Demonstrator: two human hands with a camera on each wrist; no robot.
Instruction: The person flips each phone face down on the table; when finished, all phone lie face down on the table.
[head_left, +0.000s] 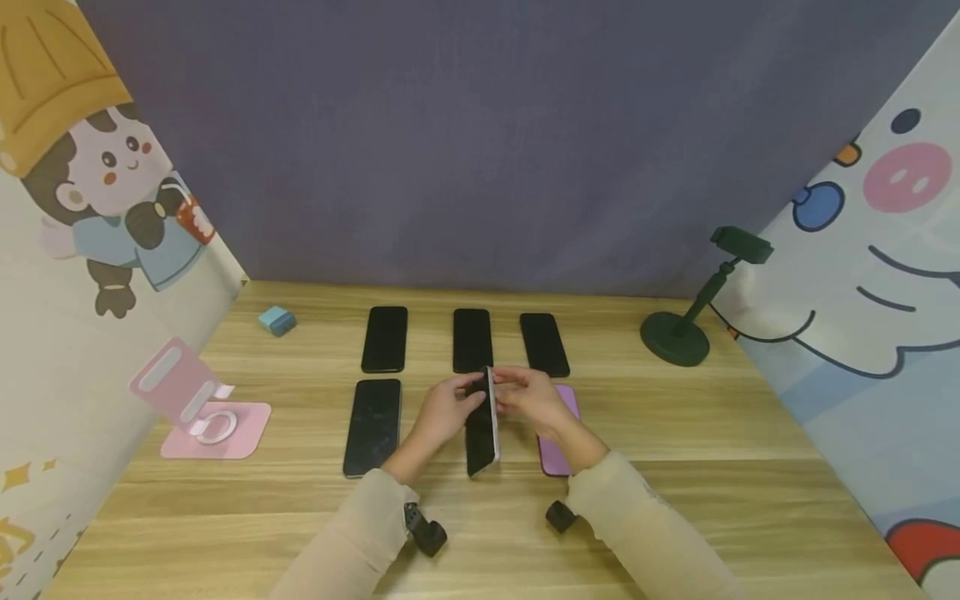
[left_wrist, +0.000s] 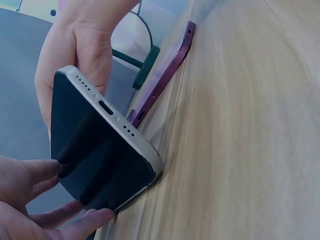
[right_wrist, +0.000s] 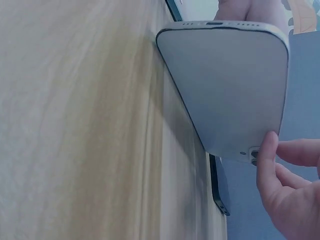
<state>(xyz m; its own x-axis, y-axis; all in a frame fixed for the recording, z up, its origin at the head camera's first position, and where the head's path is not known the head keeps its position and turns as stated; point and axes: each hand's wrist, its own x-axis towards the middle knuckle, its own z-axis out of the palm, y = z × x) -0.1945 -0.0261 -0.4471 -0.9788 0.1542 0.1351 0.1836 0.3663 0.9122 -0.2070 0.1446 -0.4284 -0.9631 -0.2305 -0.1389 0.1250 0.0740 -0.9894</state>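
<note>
A white-backed smartphone (head_left: 482,425) stands tilted up on a long edge on the table between my hands. Its dark screen faces my left hand (head_left: 448,408), whose fingertips (left_wrist: 102,216) touch the screen and its far end. On the other side, my right hand (head_left: 531,402) holds the far end, with fingers on the pale back (right_wrist: 225,85) beside the camera lenses (right_wrist: 254,156). A purple phone (head_left: 557,454) lies partly hidden beneath my right wrist. To the left of my left hand is a dark phone (head_left: 372,427).
Across the back lie three black phones: left (head_left: 385,339), middle (head_left: 472,340) and right (head_left: 545,344). A pink folding stand (head_left: 213,433) and a small blue block (head_left: 277,320) are at left. A dark green stand (head_left: 675,338) occupies the right rear of the wooden table (head_left: 720,467).
</note>
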